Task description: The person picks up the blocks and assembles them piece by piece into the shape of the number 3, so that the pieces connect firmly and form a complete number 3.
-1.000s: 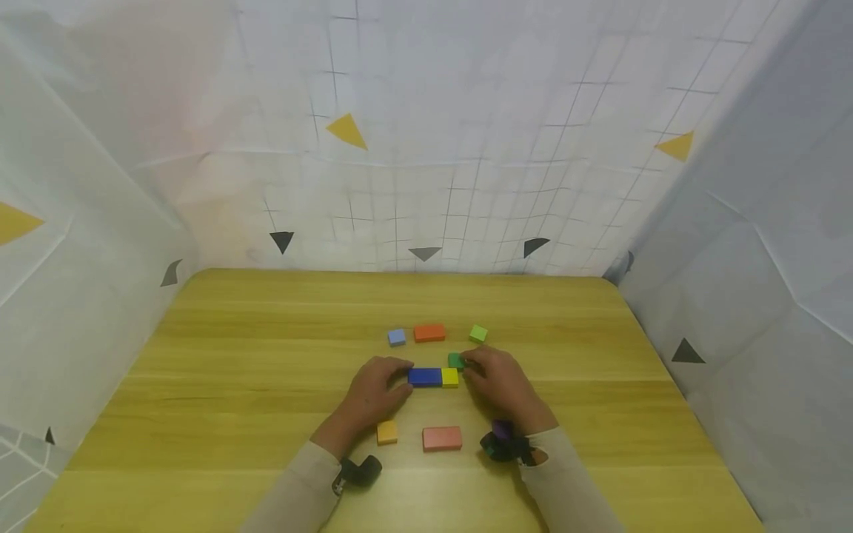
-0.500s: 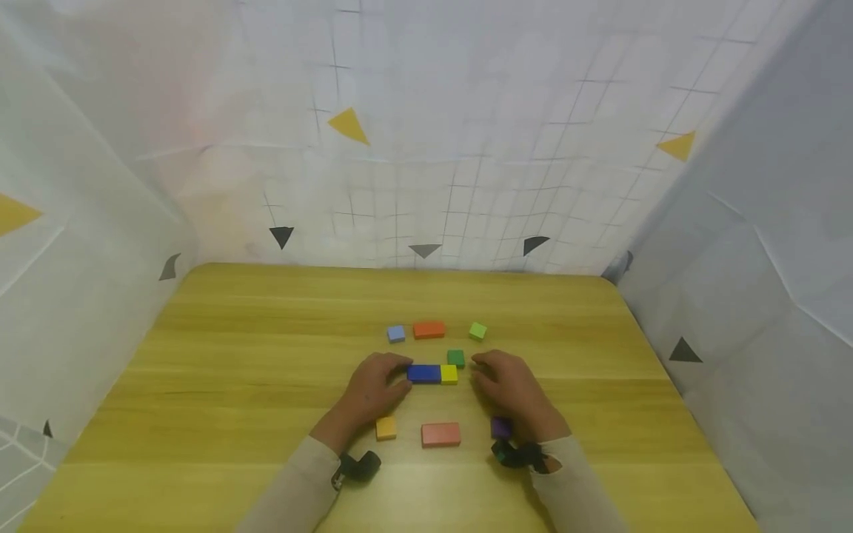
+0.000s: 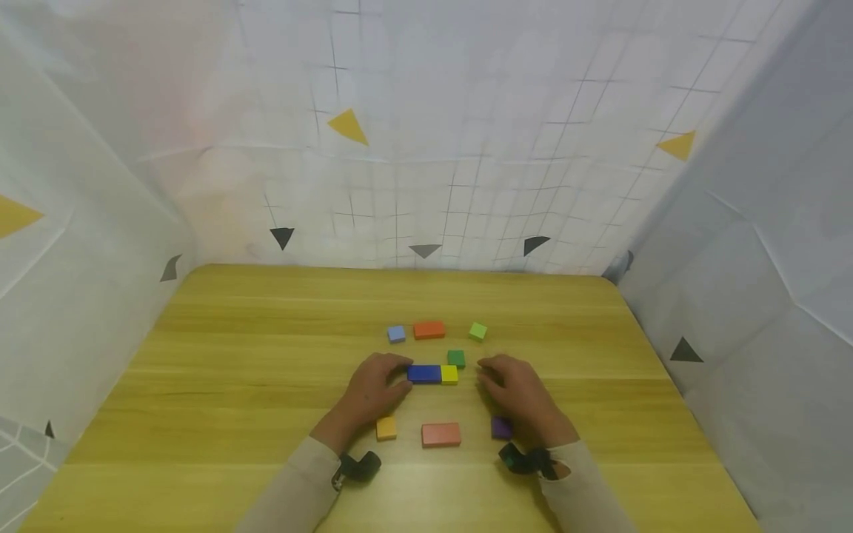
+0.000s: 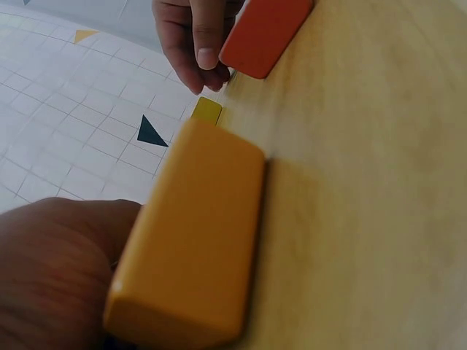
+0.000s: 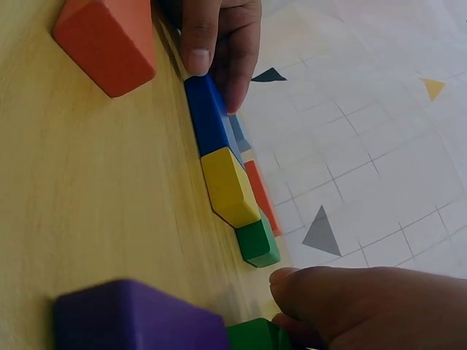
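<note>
My left hand (image 3: 373, 389) holds the left end of a long blue block (image 3: 424, 374) between thumb and fingers. A yellow block (image 3: 449, 375) touches the blue block's right end in line. Behind the yellow one sits a small green block (image 3: 456, 358); in the right wrist view the green block (image 5: 257, 240) meets the yellow block's (image 5: 230, 187) corner. My right hand (image 3: 516, 385) is off to the right with loosely bent fingers and nothing between them, apart from all blocks. A purple block (image 3: 501, 427) lies close below its palm side.
At the back are a light blue block (image 3: 396, 334), a red-orange block (image 3: 429, 330) and a light green block (image 3: 477, 332). Nearer me lie an orange-yellow block (image 3: 386, 428), beside the left wrist, and a pinkish-red block (image 3: 440, 434). White sheets surround the wooden table (image 3: 266, 318).
My right hand has let go of the green block and drawn away to the right and slightly nearer me. The left hand and the blocks stay put.
</note>
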Demonstrator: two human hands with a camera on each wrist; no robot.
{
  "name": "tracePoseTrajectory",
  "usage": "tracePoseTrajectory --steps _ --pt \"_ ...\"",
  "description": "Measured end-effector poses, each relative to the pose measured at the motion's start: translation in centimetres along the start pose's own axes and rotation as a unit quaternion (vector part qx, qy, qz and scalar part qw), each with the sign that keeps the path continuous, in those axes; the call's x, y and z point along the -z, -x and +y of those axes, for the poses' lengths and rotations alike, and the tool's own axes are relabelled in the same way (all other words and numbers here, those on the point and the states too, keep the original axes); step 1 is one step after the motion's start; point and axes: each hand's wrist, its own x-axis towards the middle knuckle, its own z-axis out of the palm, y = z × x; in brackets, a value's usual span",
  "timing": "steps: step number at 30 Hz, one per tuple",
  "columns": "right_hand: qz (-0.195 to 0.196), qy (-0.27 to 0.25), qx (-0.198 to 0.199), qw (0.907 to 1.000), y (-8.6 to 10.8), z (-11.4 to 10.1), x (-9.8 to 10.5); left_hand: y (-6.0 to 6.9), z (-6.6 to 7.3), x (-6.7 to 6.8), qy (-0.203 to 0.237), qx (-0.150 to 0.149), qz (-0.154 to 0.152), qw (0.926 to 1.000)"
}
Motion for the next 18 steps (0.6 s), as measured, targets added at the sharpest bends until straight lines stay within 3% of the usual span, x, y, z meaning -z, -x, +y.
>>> tracePoseTrajectory --steps 7,18 --pt "0.003 0.002 0.014 0.9999 0.2 0.3 0.0 0.1 0.1 0.0 -0.001 0.007 -0.003 1.0" --pt "0.002 -0.013 0.005 0.9999 1.6 1.3 0.6 0.1 0.1 0.1 -0.002 0.001 -0.002 1.0"
